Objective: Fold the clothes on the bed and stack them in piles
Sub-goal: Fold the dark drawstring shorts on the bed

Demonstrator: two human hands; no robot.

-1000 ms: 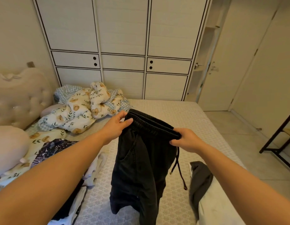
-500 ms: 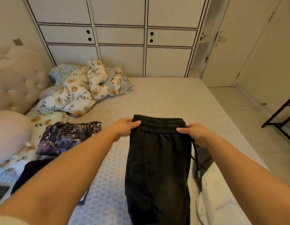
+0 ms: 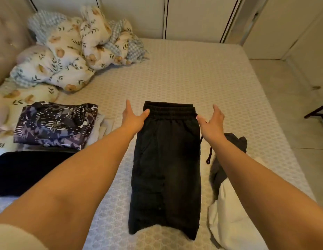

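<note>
Between the two hands lie the black shorts (image 3: 166, 165), flat on the bed (image 3: 193, 78), folded in half lengthwise. Their long axis runs from the waistband, far from the person, straight back toward the body, so the hem is the near end. The left hand (image 3: 132, 118) is open, fingers straight, and its thumb touches the left corner of the waistband. The right hand (image 3: 212, 121) is open too, fingers spread, just beside the right corner; whether it touches the cloth I cannot tell. Neither hand grips anything, and they are apart by the width of the shorts.

Both hands are at the far end, equally near to the waistband, so I judge the next fold goes along the long axis: waistband to hem (or hem to waistband). The drawstring (image 3: 209, 156) hangs out below the right hand and may need tucking first.

Left of the left arm sits a pile with a patterned cloth (image 3: 56, 125) on top. Under the right arm lie a grey garment (image 3: 234, 141) and a white one (image 3: 231, 219), not yet folded.
</note>
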